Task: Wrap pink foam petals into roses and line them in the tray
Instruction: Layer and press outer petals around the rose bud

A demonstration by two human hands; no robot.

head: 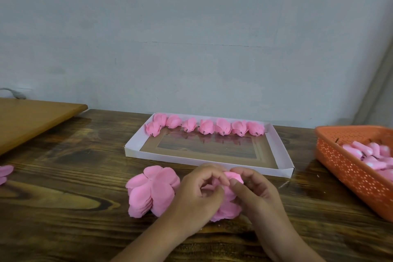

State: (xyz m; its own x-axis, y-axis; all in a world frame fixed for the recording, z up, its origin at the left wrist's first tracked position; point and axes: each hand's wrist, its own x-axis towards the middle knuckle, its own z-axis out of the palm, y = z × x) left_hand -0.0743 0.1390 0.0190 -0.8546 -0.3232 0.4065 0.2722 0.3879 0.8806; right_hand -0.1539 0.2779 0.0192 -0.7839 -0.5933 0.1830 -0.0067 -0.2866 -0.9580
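We hold the half-made rose [228, 195] low over the tabletop [63, 176], just in front of the white tray [282, 155], so that a finished bloom needs only a short reach to join the others; our left hand [197, 195] curls its fingers [209, 178] round the near side of the petals while our right hand [253, 189] pinches the top fold between thumb and fingertips, both clamped on the foam, which we judge keeps the wrap from springing open. The stack of loose petals [152, 190] lies touching our left hand, ready for the next layer. Eight finished roses [205, 126] line the tray's far wall, leaving the near rows free. The orange basket [348, 168] to the right is cut off by the frame edge, and what its pale pink pieces [370, 153] are we cannot tell; a pink scrap [5, 173] at the left edge is likewise cropped, and our hands hide the rose's core
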